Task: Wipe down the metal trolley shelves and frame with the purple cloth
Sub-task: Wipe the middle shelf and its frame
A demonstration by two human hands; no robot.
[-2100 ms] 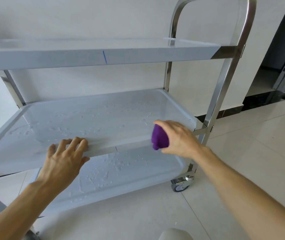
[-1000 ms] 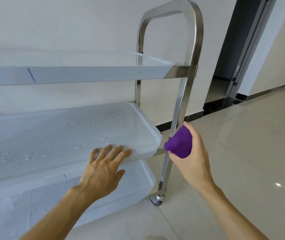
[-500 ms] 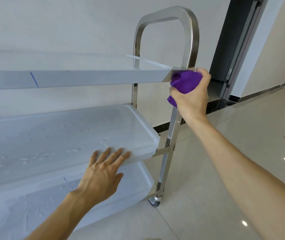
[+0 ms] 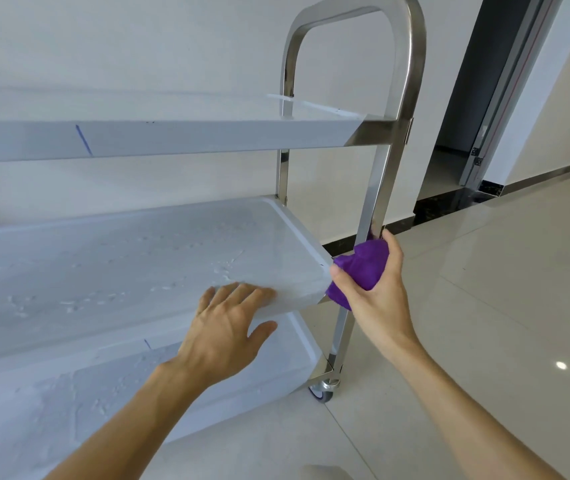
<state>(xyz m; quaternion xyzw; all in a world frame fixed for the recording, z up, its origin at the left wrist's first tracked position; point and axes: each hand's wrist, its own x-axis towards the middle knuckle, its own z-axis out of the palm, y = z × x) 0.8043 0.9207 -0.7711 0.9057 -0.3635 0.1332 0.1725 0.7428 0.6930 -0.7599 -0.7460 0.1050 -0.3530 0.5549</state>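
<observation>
While the right hand (image 4: 377, 299) grips the bunched purple cloth (image 4: 363, 268) round the trolley's near right upright (image 4: 377, 181) beside the middle shelf (image 4: 297, 244), keep it wrapped snugly and slide lengthwise — the left hand (image 4: 224, 327), fingers spread flat on the shelf's near edge, steadies the frame.

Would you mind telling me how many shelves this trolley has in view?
3: the top shelf at handle height, the middle shelf under the left hand, and the bottom shelf near the caster. Their left ends are cut off.
</observation>
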